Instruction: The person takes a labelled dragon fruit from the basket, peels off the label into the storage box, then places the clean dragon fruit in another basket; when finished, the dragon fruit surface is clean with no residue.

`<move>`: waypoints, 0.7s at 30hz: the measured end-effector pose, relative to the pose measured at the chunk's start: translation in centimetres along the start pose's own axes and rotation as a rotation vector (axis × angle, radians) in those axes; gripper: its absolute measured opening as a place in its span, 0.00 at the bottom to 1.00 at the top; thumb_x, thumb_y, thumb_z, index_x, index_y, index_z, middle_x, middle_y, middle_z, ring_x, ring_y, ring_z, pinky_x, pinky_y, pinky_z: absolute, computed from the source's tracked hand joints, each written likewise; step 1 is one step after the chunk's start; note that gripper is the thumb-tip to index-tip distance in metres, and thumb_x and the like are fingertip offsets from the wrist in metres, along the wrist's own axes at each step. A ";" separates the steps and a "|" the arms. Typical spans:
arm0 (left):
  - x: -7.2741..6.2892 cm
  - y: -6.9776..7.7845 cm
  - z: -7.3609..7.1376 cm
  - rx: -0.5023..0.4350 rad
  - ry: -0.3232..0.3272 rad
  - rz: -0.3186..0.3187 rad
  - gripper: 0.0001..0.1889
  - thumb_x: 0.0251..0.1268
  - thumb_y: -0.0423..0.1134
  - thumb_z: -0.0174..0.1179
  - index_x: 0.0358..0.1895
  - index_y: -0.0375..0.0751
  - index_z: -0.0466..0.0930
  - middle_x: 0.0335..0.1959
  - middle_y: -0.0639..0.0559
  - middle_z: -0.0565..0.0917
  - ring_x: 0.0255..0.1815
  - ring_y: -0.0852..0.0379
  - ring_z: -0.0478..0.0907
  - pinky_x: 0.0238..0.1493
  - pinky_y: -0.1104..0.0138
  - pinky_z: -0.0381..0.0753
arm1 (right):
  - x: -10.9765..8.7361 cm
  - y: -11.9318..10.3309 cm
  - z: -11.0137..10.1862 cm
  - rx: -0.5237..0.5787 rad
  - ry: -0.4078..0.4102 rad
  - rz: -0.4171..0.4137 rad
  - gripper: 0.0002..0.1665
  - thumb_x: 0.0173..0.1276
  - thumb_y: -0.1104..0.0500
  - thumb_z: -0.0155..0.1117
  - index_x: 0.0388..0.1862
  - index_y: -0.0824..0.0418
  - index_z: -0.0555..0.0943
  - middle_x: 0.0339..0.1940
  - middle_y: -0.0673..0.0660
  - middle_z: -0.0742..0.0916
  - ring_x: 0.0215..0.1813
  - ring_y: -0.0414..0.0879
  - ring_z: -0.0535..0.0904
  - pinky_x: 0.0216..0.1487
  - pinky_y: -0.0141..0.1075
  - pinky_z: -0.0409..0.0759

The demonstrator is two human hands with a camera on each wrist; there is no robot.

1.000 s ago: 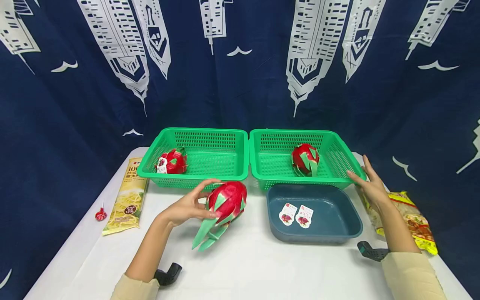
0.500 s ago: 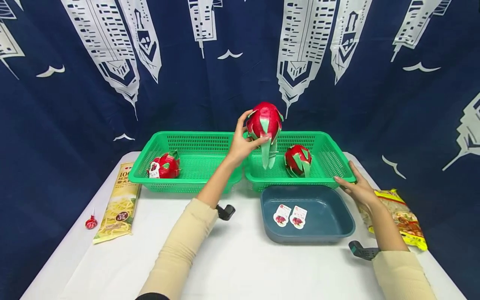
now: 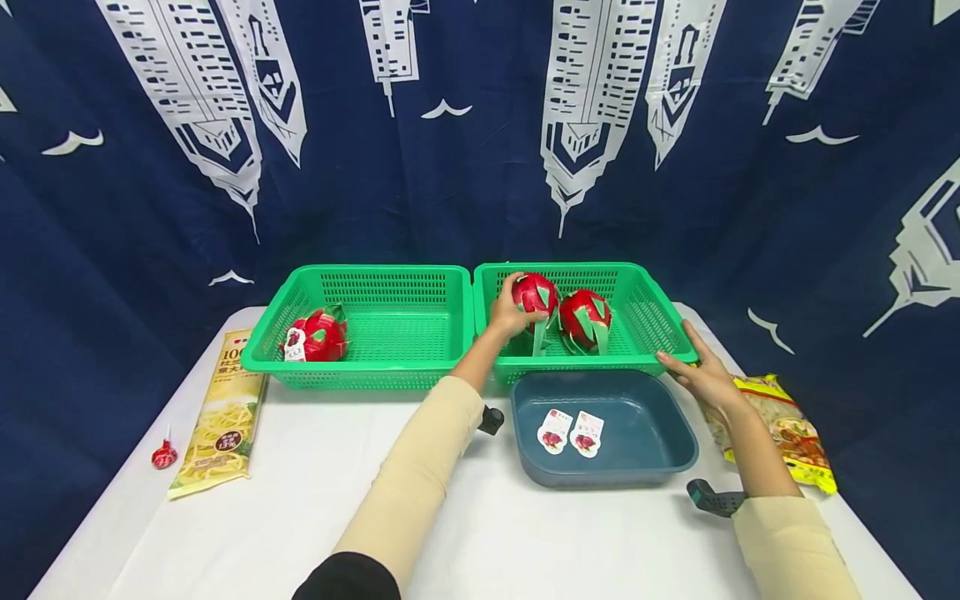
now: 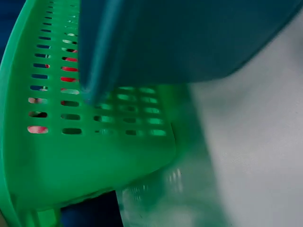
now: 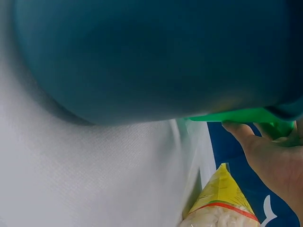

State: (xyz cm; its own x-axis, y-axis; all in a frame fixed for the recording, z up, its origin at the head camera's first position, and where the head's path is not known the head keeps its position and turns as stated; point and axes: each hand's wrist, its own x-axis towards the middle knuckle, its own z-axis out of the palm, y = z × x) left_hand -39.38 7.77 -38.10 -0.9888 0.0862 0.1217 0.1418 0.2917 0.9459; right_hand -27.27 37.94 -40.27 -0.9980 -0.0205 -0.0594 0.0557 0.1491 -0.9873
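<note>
In the head view, my left hand (image 3: 510,315) grips a red dragon fruit (image 3: 536,292) with green leaves, low inside the right green basket (image 3: 637,358). A second dragon fruit (image 3: 586,317) lies beside it in that basket. My right hand (image 3: 708,379) touches the basket's front right corner with its thumb and fingers spread. The right wrist view also shows this hand (image 5: 274,163) at the green rim. A third dragon fruit (image 3: 322,337), with a white tag, lies in the left green basket (image 3: 360,367). The left wrist view shows mostly basket wall; the hand's hold is hidden there.
A blue-grey tub (image 3: 645,442) with two fruit-printed tags (image 3: 586,434) stands in front of the right basket. A yellow noodle packet (image 3: 221,421) and a red lollipop (image 3: 164,454) lie at left. Another yellow food bag (image 3: 787,425) lies at right, partly behind the right arm.
My left hand has carried the dragon fruit from above the table, up over the rim, and down into the right basket. My right hand stays at the basket corner. The head view has shifted slightly.
</note>
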 end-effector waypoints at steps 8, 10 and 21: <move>1.5 -0.5 0.8 -0.020 -0.106 -0.305 0.45 0.46 0.26 0.69 0.67 0.56 0.55 0.62 0.41 0.63 0.60 0.43 0.65 0.39 0.53 0.80 | -0.2 0.2 0.2 0.028 0.021 -0.006 0.54 0.65 0.55 0.61 0.73 0.38 0.33 0.72 0.66 0.37 0.71 0.58 0.43 0.65 0.45 0.53; 2.6 -1.8 1.3 -0.005 -0.114 -0.316 0.45 0.46 0.26 0.69 0.67 0.57 0.54 0.62 0.39 0.63 0.59 0.42 0.66 0.36 0.53 0.80 | -0.1 0.3 0.2 0.037 0.022 -0.012 0.54 0.64 0.56 0.62 0.73 0.38 0.34 0.72 0.66 0.37 0.71 0.57 0.45 0.63 0.38 0.59; 2.0 -1.9 0.7 0.007 -0.240 -0.312 0.58 0.48 0.26 0.68 0.73 0.59 0.33 0.69 0.41 0.55 0.60 0.43 0.67 0.40 0.56 0.80 | -0.1 0.1 0.1 -0.084 0.042 -0.021 0.53 0.65 0.52 0.60 0.73 0.38 0.33 0.72 0.67 0.39 0.70 0.61 0.46 0.63 0.41 0.60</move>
State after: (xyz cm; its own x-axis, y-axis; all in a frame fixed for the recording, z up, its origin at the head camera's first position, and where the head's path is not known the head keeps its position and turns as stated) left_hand -41.65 8.01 -39.89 -0.9458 0.2124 -0.2455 -0.1622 0.3459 0.9241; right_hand -27.15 37.89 -40.38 -0.9994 0.0168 -0.0310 0.0341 0.2318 -0.9722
